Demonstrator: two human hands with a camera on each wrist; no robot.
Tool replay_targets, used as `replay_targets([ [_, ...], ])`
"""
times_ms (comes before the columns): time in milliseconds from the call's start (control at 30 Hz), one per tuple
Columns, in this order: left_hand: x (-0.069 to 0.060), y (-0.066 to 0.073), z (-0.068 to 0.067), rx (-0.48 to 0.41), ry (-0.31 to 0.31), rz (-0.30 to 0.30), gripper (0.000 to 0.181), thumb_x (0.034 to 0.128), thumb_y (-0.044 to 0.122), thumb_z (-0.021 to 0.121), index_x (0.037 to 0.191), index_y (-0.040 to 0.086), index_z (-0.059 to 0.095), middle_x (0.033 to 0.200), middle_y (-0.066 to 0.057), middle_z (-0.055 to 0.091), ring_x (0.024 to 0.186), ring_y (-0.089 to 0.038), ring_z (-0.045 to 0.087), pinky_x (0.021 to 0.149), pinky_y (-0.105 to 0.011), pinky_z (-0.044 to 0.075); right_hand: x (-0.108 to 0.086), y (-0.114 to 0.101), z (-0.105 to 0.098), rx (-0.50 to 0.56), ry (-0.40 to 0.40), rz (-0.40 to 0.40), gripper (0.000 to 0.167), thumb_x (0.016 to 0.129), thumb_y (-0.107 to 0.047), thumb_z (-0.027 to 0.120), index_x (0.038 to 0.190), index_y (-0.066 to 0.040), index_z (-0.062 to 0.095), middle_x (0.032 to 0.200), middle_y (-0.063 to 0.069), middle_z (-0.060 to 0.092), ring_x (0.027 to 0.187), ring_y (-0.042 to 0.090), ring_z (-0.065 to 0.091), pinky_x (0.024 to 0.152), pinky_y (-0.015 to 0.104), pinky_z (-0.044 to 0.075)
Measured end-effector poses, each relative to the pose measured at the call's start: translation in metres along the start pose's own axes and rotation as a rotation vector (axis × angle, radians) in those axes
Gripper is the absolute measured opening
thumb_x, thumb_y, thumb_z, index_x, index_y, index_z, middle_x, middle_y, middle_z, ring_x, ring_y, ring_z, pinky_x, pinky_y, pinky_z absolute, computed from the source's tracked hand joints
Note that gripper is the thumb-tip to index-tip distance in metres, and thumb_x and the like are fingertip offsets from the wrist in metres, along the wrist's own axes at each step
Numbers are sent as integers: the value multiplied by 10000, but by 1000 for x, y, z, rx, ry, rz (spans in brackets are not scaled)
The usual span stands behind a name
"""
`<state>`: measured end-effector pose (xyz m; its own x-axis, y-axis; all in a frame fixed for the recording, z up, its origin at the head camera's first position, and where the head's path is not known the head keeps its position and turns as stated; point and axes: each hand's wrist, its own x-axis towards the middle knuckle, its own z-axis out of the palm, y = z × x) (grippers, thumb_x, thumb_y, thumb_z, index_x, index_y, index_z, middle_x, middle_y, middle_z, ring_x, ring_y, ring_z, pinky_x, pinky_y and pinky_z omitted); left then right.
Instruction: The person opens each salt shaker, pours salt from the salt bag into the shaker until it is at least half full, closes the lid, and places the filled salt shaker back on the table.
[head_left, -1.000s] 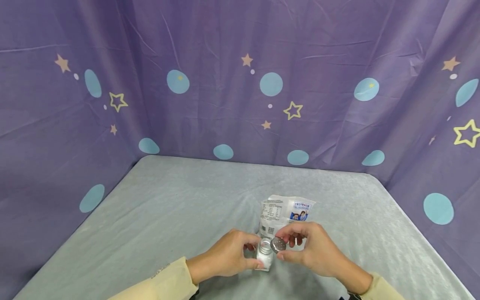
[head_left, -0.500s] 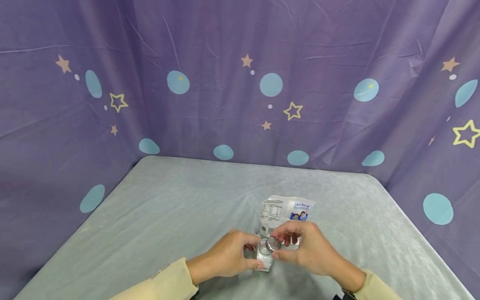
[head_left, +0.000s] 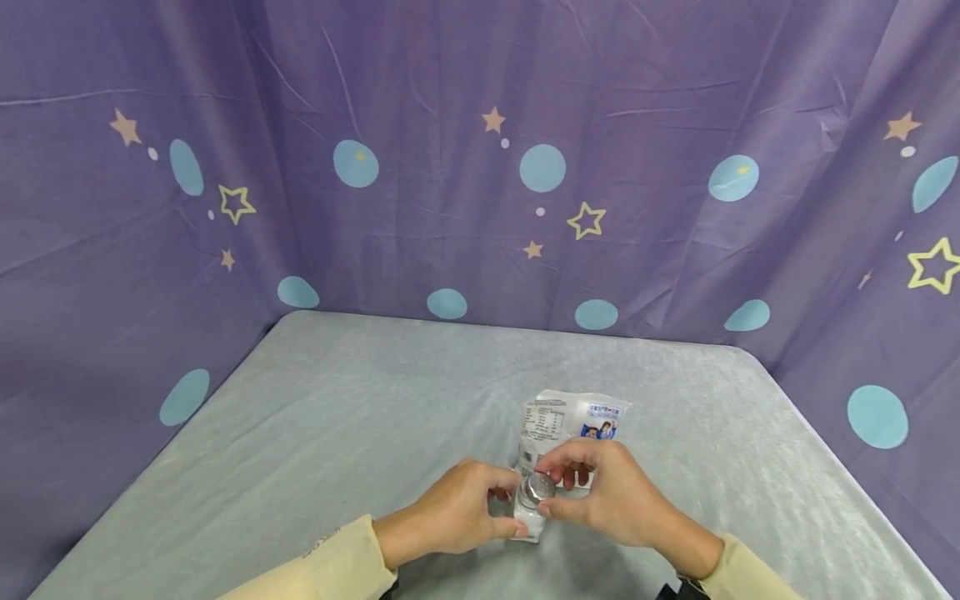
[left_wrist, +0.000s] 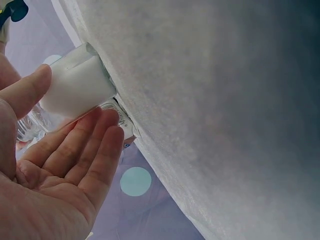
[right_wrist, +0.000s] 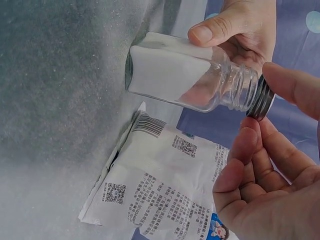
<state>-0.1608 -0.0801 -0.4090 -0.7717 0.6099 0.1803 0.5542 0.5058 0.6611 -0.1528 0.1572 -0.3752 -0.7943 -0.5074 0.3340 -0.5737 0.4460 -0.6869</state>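
A square clear glass shaker bottle, mostly filled with white powder, stands upright on the cloth-covered table. My left hand holds its body between thumb and fingers; the left wrist view shows the thumb on one side and fingertips on the other. At the bottle's mouth, my right hand pinches a round metal shaker lid by its rim. In the right wrist view the lid sits at the top of the threaded neck, slightly tilted, with threads still showing below it.
Just behind the bottle stands a white printed packet with barcodes and a small blue picture, its top edge open or crumpled. The grey cloth-covered table stretches back to a purple curtain.
My right hand has moved left with the metal lid, from beside the bottle's open mouth to on top of it. The left hand and bottle have stayed in place.
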Motion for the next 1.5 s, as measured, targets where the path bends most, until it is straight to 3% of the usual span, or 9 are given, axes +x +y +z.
replay_targets([
  [600,0,-1,-1,-4,5,16,222,776,255,912,910,260,735,823,195,672,782,-25,634,699,-189,489,7,-5,5,-3,-20,9,269,742,-145,910,957,-205,761,812,-104,641,717,108,573,634,264,488],
  [900,0,-1,0,-12,2,22,223,781,254,911,927,261,741,839,205,680,798,-28,642,712,-190,495,8,-5,7,-34,-48,67,297,728,-126,914,947,-238,748,796,-84,629,701,96,560,621,254,483],
  [1500,-1,0,0,9,17,20,250,758,253,922,945,255,755,847,205,678,804,-27,637,720,-191,492,10,-6,8,-65,-36,35,320,699,-71,902,920,-237,741,779,-84,622,705,102,570,622,253,484],
])
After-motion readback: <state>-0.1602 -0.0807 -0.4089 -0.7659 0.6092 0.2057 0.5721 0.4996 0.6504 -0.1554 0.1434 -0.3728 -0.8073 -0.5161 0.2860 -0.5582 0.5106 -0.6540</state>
